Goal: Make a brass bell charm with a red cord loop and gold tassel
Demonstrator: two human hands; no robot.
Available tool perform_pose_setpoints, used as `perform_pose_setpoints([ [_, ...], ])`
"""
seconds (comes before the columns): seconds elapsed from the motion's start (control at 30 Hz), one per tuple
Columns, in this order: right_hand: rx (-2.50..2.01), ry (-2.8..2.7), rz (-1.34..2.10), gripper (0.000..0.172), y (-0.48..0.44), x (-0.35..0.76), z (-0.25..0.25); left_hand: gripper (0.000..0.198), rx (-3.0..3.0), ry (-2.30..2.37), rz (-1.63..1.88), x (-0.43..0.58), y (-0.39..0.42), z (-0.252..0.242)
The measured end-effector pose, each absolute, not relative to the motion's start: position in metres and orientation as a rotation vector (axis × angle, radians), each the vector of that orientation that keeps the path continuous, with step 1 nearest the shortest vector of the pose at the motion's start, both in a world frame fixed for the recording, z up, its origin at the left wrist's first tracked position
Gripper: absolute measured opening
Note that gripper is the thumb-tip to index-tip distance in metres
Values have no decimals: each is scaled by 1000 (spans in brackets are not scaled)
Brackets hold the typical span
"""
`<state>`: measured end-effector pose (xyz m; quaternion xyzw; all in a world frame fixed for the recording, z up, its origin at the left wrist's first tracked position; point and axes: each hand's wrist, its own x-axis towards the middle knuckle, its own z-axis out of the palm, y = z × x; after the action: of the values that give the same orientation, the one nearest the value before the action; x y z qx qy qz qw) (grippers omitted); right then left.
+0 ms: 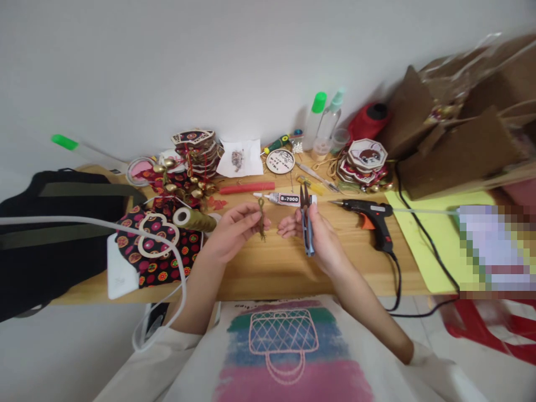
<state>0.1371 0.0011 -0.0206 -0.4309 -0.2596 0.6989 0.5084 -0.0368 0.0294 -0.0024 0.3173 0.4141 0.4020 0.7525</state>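
Between the thumb and fingers of my left hand [238, 228] is a small looped bundle of olive-green cord [262, 220], held upright over the wooden table. My right hand [324, 240] is closed around blue thread snips [307, 231], whose dark blades point away from me. The two hands are apart, and the snips do not touch the cord. Just beyond them lies a white glue tube marked B-7000 [285, 199]. A spool of olive thread [195, 219] rests beside my left wrist. To the right of my right hand lies a black glue gun [372, 215] with an orange trigger.
Patterned fabric [167, 273] and a black bag [62, 240] are at left. Stacked octagonal pieces [196, 151] stand at the back left, others [366, 159] at the right. Bottles [329, 125] line the wall. A cardboard box [460, 151] and yellow sheet [422, 251] lie right.
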Motion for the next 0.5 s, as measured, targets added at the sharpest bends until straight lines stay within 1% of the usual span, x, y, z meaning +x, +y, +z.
perform_pose_setpoints([
  [0.2, -1128, -706, 1623, 56, 0, 139, -26, 27, 692, 900, 900, -36, 30, -3],
  [0.4, -1350, -826, 1387, 54, -5, 144, -22, 27, 726, 994, 948, -34, 29, -3],
  [0.43, -1336, -801, 1415, 54, -6, 145, -19, 28, 735, 1009, 960, -34, 29, -4],
  [0.5, -1239, -730, 1604, 52, -10, 144, -12, 30, 749, 1024, 969, -34, 30, -4],
])
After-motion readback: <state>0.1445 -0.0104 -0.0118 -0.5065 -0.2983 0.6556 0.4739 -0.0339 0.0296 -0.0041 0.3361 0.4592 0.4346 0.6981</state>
